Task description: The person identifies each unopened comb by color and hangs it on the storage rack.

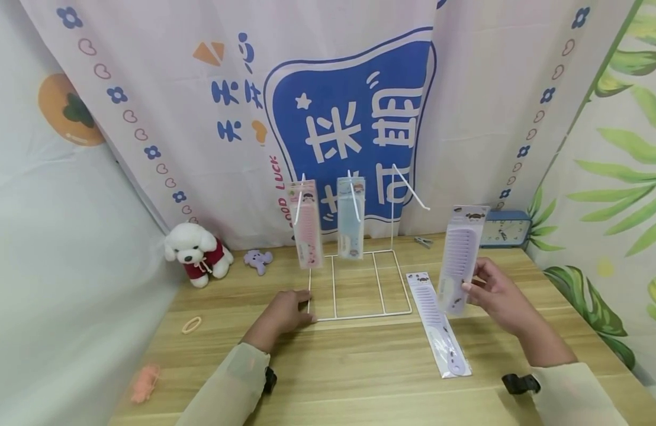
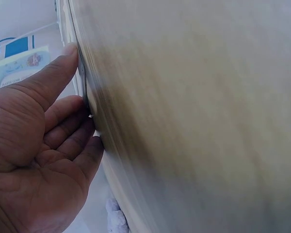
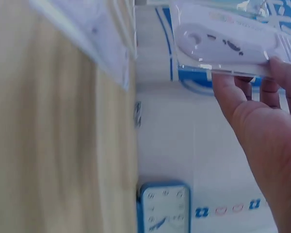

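Note:
A white wire display rack (image 1: 360,284) stands on the wooden table (image 1: 360,378); a pink packaged comb (image 1: 305,225) and a blue packaged comb (image 1: 351,218) hang from its hooks, and its right hook (image 1: 410,189) is bare. My left hand (image 1: 285,312) rests on the table with its fingers (image 2: 63,63) straight against the rack's front left corner. My right hand (image 1: 493,290) pinches a purple packaged comb (image 1: 460,266) and holds it upright, right of the rack; the wrist view shows its handle end (image 3: 223,43). Another purple packaged comb (image 1: 437,322) lies flat on the table.
A white plush dog (image 1: 196,253) and a small purple toy (image 1: 257,260) sit at the back left. A rubber band (image 1: 192,324) and a pink item (image 1: 145,381) lie at the front left. A clip (image 1: 424,241) and a blue clock (image 1: 505,229) stand behind, by the curtain.

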